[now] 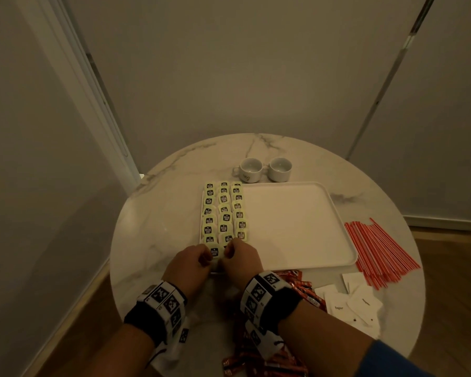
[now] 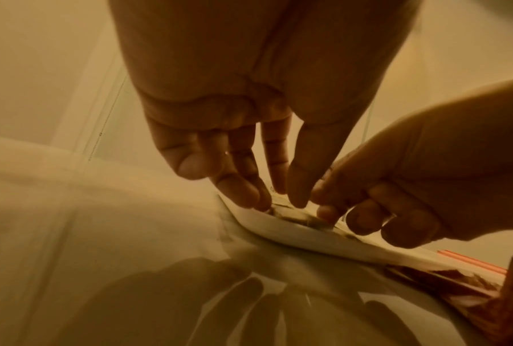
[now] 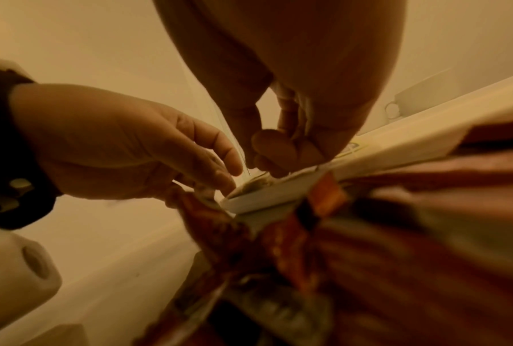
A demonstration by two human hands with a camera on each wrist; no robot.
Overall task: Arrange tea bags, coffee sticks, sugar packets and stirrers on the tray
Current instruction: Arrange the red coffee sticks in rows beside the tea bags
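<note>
A white tray (image 1: pixel 297 227) lies on the round marble table, with three columns of pale green tea bags (image 1: pixel 223 210) filling its left part. Both hands meet at the tray's near left corner. My left hand (image 1: pixel 206 261) and my right hand (image 1: pixel 230 250) pinch the nearest tea bag (image 1: pixel 214 252) from either side with curled fingers. In the left wrist view my left hand's fingertips (image 2: pixel 249 196) press on that tea bag (image 2: pixel 294 216) just inside the tray rim (image 2: pixel 294 234). Red coffee sticks (image 1: pixel 302 289), white sugar packets (image 1: pixel 356 303) and red stirrers (image 1: pixel 378 251) lie on the table.
Two white cups (image 1: pixel 252 170) stand side by side behind the tray. More coffee sticks (image 1: pixel 269 360) are heaped at the table's near edge under my right forearm. The tray's right two thirds are bare. Walls close in behind the table.
</note>
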